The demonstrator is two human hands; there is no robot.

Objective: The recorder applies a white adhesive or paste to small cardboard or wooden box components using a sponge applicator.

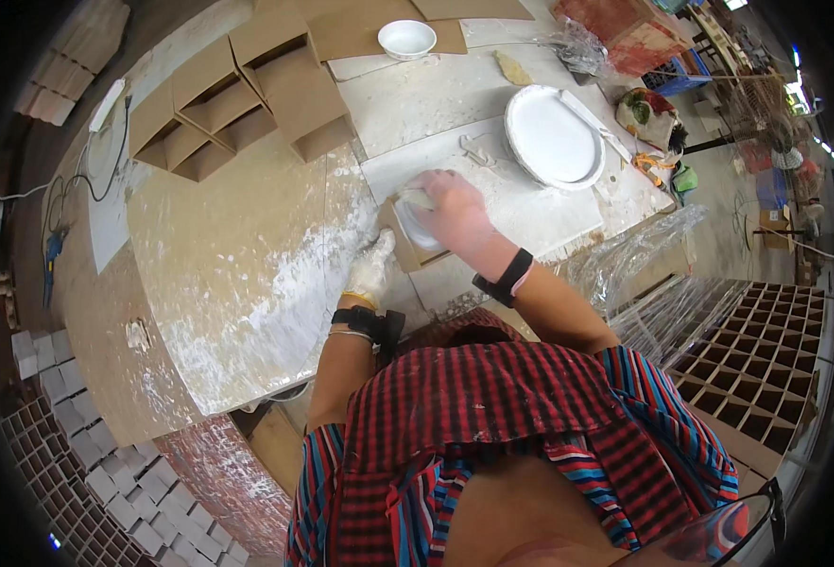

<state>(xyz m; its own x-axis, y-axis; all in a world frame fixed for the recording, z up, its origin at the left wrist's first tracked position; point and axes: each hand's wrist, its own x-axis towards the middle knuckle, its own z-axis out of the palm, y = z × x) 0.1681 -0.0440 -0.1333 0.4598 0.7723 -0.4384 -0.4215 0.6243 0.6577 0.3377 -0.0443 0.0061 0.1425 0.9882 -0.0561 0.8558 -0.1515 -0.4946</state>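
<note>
My left hand, in a pale whitish glove, is closed on the near left side of a small brown cardboard box on the worktable. My bare right hand reaches over the box's opening with its fingers curled down. Under those fingers is a pale, rounded thing, partly hidden, whose kind I cannot make out. Beyond my right hand stands a wide white basin of smooth white stuff, with a flat whitish stick across its right rim.
Several open brown cardboard boxes stand at the far left. A small white bowl sits at the back, near a yellowish scrap. Clear plastic wrap hangs along the right table edge; gridded cardboard dividers lie lower right. White boxes crowd the lower left.
</note>
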